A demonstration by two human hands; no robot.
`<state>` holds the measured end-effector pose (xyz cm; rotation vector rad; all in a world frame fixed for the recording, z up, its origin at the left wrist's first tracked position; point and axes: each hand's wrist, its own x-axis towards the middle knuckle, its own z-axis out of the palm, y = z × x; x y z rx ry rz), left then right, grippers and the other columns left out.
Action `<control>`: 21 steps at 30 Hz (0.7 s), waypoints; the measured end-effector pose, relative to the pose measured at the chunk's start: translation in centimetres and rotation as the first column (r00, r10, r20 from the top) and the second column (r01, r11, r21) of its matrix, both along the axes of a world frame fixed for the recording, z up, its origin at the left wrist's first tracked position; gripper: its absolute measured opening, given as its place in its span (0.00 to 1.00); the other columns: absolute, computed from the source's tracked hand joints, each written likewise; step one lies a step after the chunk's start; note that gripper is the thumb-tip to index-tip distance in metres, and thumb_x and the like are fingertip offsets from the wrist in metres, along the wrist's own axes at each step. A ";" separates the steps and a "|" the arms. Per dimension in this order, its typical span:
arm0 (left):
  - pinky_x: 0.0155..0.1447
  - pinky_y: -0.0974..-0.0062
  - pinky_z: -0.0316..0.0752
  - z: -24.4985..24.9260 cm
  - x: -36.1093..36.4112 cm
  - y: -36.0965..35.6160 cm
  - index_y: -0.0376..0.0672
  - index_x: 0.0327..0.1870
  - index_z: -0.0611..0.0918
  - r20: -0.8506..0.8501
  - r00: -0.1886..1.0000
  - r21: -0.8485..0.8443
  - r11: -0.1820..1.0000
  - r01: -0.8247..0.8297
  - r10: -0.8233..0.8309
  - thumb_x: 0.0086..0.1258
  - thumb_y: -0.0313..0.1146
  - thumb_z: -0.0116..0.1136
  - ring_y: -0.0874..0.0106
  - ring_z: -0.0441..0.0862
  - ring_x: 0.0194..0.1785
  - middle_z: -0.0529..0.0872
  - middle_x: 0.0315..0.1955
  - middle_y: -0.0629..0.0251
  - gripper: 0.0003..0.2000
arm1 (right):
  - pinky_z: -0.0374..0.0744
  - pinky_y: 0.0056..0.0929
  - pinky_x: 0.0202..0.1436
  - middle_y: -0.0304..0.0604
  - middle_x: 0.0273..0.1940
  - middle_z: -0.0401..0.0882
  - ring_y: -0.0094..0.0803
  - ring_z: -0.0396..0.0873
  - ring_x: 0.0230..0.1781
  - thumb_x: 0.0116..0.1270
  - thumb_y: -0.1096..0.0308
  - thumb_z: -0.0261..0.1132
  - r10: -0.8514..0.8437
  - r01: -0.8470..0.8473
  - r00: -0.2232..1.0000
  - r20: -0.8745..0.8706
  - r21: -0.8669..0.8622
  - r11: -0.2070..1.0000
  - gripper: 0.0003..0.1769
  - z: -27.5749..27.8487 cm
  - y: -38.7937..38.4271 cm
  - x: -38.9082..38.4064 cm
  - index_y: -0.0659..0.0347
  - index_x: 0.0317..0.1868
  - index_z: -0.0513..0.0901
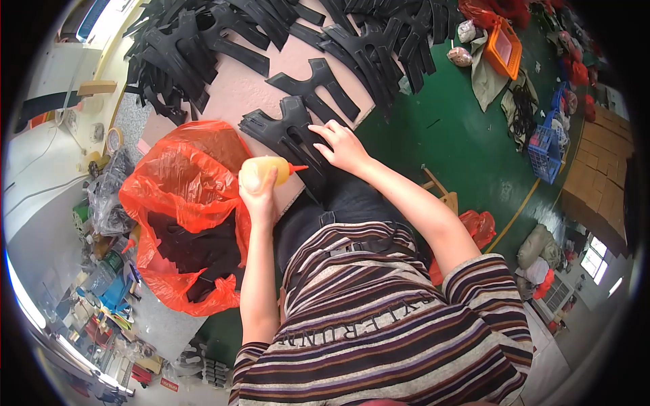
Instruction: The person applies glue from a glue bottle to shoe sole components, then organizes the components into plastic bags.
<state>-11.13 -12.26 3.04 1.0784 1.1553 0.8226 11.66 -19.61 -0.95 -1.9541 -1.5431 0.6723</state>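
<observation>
My left hand (pixel 258 196) is wrapped round a squeeze bottle (pixel 265 170) of yellowish liquid, its red nozzle pointing right over black pieces. On the right, my right hand (pixel 344 147) has its fingers apart, with the fingertips at the edge of a small stack of black forked pieces (pixel 279 132). This stack lies at the near edge of a pink board (pixel 237 91). Just beyond it is a single black forked piece (pixel 318 86). Whether the fingertips press on the stack cannot be made out.
Many more black pieces (pixel 177 54) are heaped across the far side of the board. A red plastic bag (pixel 186 166) with dark material inside stands at the left. Across the green floor (pixel 433 125) are an orange basket (pixel 502 47), a blue crate (pixel 544 152) and cardboard boxes (pixel 599 172).
</observation>
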 end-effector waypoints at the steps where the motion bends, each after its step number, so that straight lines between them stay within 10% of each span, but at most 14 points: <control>1: 0.59 0.73 0.75 0.5 0.2 -0.8 0.36 0.51 0.77 0.018 1.000 -0.036 0.999 0.018 -0.017 0.63 0.23 0.71 0.72 0.82 0.50 0.84 0.47 0.61 0.18 | 0.78 0.42 0.53 0.46 0.47 0.76 0.45 0.80 0.45 0.65 0.64 0.68 -0.001 0.001 1.000 -0.003 -0.003 1.000 0.23 -0.1 -0.1 0.0 0.53 0.62 0.79; 8: 0.57 0.71 0.76 0.0 -0.1 -4.6 0.39 0.49 0.79 -0.181 0.960 -0.077 0.976 0.204 -0.215 0.62 0.27 0.72 0.71 0.82 0.49 0.85 0.46 0.61 0.17 | 0.79 0.43 0.53 0.48 0.47 0.76 0.46 0.80 0.46 0.66 0.63 0.67 -0.003 0.003 0.998 -0.058 -0.013 1.000 0.24 -0.2 -0.2 0.1 0.53 0.63 0.78; 12: 0.57 0.64 0.79 1.6 0.5 -1.3 0.43 0.57 0.75 0.321 0.933 -0.419 0.908 -0.015 0.163 0.69 0.33 0.64 0.67 0.82 0.53 0.82 0.50 0.60 0.18 | 0.79 0.42 0.53 0.47 0.47 0.76 0.46 0.80 0.46 0.66 0.64 0.67 -0.042 0.045 0.994 -0.103 0.034 0.998 0.24 -0.2 -0.9 0.2 0.52 0.63 0.78; 21: 0.54 0.72 0.78 -0.8 8.2 11.7 0.41 0.53 0.77 0.177 0.976 0.028 0.990 -0.136 0.129 0.63 0.25 0.72 0.74 0.81 0.49 0.82 0.47 0.66 0.19 | 0.77 0.42 0.52 0.46 0.47 0.75 0.44 0.79 0.45 0.66 0.65 0.65 -0.068 0.068 0.994 -0.088 0.001 0.998 0.24 -0.4 -2.3 -0.6 0.52 0.64 0.78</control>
